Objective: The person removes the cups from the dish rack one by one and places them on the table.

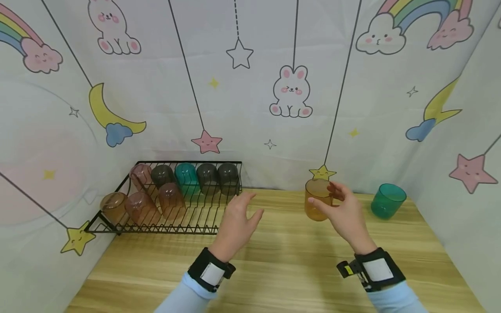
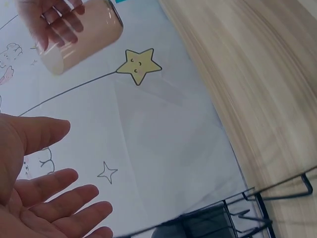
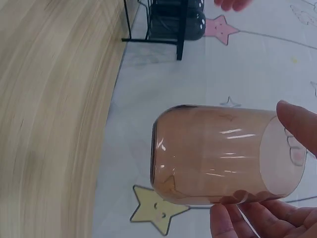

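Observation:
An amber see-through glass is gripped near its rim by my right hand, thumb on one side and fingers on the other. In the right wrist view the glass shows whole, with nothing in it. My left hand holds nothing; its fingers and thumb are spread apart in the left wrist view, beside the right front of a black wire rack. On that rack several glasses stand upside down in two rows, among them a teal glass and an amber glass.
A green glass stands at the back right of the wooden table, to the right of my right hand. Behind the table hangs a white cloth printed with stars, rabbits and rainbows, and it runs along both sides.

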